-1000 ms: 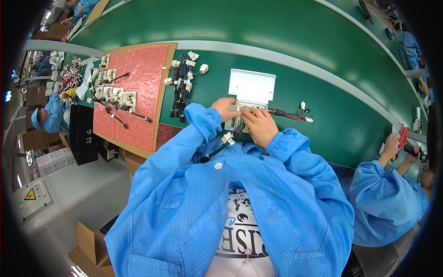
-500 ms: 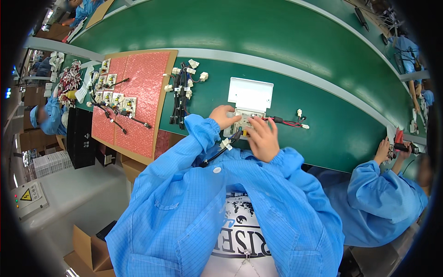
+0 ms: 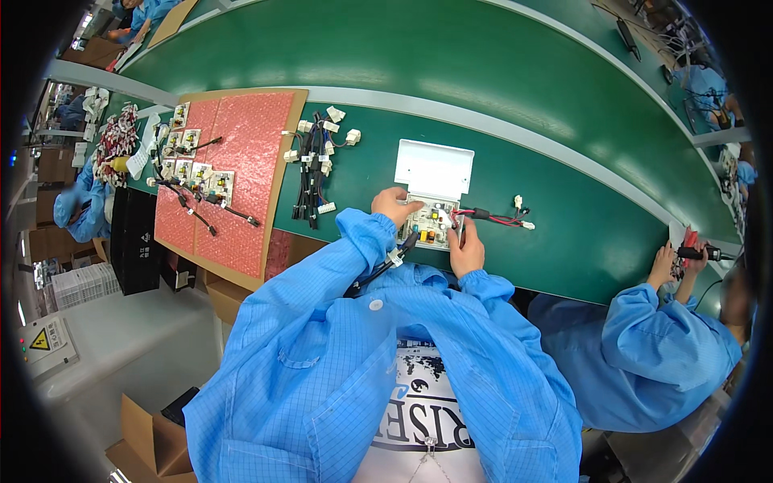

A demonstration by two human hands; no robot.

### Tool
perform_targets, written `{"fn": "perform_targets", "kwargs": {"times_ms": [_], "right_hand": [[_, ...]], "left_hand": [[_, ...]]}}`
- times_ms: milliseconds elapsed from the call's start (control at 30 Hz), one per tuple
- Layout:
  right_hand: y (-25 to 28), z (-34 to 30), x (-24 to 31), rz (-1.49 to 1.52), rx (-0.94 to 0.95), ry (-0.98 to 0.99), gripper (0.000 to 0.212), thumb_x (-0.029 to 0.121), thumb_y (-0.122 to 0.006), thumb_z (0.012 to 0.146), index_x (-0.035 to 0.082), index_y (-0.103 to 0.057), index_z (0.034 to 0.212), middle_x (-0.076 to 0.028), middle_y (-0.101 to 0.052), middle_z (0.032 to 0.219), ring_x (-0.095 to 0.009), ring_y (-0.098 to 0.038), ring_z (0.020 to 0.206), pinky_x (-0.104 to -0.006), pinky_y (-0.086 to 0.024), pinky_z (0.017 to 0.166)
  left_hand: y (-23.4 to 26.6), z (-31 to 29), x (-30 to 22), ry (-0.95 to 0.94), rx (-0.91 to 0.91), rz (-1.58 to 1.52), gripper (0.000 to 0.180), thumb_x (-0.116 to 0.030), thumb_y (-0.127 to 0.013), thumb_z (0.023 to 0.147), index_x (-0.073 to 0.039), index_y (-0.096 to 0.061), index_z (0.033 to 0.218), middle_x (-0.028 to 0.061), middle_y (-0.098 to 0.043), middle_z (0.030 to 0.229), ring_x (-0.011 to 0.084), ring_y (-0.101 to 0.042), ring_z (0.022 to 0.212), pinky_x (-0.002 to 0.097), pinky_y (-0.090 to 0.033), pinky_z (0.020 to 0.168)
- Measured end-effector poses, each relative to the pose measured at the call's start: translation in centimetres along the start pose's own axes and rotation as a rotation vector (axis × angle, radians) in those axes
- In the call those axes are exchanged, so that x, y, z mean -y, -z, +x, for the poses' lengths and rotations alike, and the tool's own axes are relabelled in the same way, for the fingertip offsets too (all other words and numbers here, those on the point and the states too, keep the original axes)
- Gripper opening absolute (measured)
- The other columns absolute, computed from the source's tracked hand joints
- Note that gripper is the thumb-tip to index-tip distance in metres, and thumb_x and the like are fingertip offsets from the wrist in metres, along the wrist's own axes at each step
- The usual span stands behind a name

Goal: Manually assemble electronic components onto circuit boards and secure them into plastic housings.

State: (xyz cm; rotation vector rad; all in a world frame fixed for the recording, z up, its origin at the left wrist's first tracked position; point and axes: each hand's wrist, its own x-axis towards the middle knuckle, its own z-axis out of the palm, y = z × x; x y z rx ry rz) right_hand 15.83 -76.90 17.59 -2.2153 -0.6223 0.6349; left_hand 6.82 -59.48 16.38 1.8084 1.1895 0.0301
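Note:
A white plastic case lies on the green bench in front of me, its lid (image 3: pixel 435 167) folded back on the far side. Inside sits a circuit board (image 3: pixel 428 224) with yellow, black and white parts. My left hand (image 3: pixel 394 206) grips the case's left edge, thumb over the board's upper left corner. At the right edge my right hand (image 3: pixel 467 251) has its thumb and fingers closed around the case wall. Red and black wires (image 3: pixel 501 218) run out rightward past these fingers to small white connectors. A black cable (image 3: pixel 394 259) leaves the near left corner toward my jacket.
Left of the case lies a bundle of black cables (image 3: pixel 312 177) with white connectors. Farther left, several circuit boards (image 3: pixel 197 175) rest on pink bubble wrap (image 3: pixel 241 137) over cardboard. A co-worker (image 3: pixel 644 346) in blue sits at the right, hands on the bench.
My right hand has moved from over the board to the case's right edge, uncovering more of the board. My left hand stays at the left edge. The view has shifted slightly.

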Motion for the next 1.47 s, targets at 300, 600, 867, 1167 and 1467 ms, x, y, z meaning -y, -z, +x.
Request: {"fn": "perform_targets", "kwargs": {"times_ms": [300, 600, 867, 1167, 1467], "right_hand": [[-0.3, -0.1, 0.4, -0.013, -0.032, -0.04, 0.04, 0.028, -0.054, 0.081, 0.008, -0.046, 0.115, -0.012, -0.057, 0.067, -0.031, -0.057, 0.064, -0.0416, -0.043, 0.059], [0.1, 0.3, -0.2, 0.029, 0.028, -0.005, 0.041, 0.023, -0.056, 0.081, 0.006, -0.044, 0.116, -0.012, -0.057, 0.066, -0.025, -0.056, 0.058, -0.0359, -0.043, 0.055], [0.8, -0.8, -1.0, 0.178, -0.029, 0.038, 0.031, 0.022, -0.054, 0.081, 0.006, -0.054, 0.108, -0.017, -0.055, 0.06, -0.023, -0.054, 0.051, -0.0373, -0.043, 0.052], [16.8, 11.9, -13.7, -0.218, -0.536, 0.07, 0.028, 0.023, -0.044, 0.086, 0.002, -0.06, 0.093, -0.016, -0.062, 0.077, -0.028, -0.063, 0.069, -0.0365, -0.048, 0.063], [27.3, 17.2, -11.4, -0.485, -0.579, -0.125, 0.041, 0.025, -0.052, 0.08, 0.01, -0.049, 0.119, -0.021, -0.061, 0.096, -0.03, -0.061, 0.086, -0.0412, -0.046, 0.079]], "left_hand": [[0.1, 0.0, 0.2, -0.002, 0.021, -0.029, 0.047, -0.036, -0.073, 0.062, 0.001, -0.063, 0.088, 0.0174, -0.063, 0.089, 0.0294, -0.06, 0.083, 0.0358, -0.046, 0.077], [-0.3, 0.7, 0.6, -0.068, -0.018, 0.036, 0.042, -0.035, -0.073, 0.062, 0.001, -0.063, 0.081, 0.0142, -0.063, 0.08, 0.0234, -0.061, 0.073, 0.0319, -0.047, 0.069], [1.1, 1.0, 2.0, -0.2, 0.325, -0.374, 0.049, -0.034, -0.065, 0.076, 0.002, -0.054, 0.107, 0.0114, -0.059, 0.098, 0.0197, -0.055, 0.092, 0.0321, -0.043, 0.081], [5.7, 0.6, 0.6, -0.033, 0.312, -0.513, 0.026, -0.026, -0.053, 0.086, -0.007, -0.058, 0.104, 0.0046, -0.061, 0.095, 0.0125, -0.057, 0.086, 0.0252, -0.042, 0.072], [4.7, -2.8, 4.0, 0.051, 0.312, -0.505, 0.021, -0.024, -0.051, 0.086, -0.006, -0.06, 0.095, 0.0036, -0.064, 0.086, 0.0124, -0.059, 0.079, 0.0254, -0.044, 0.066]]}}
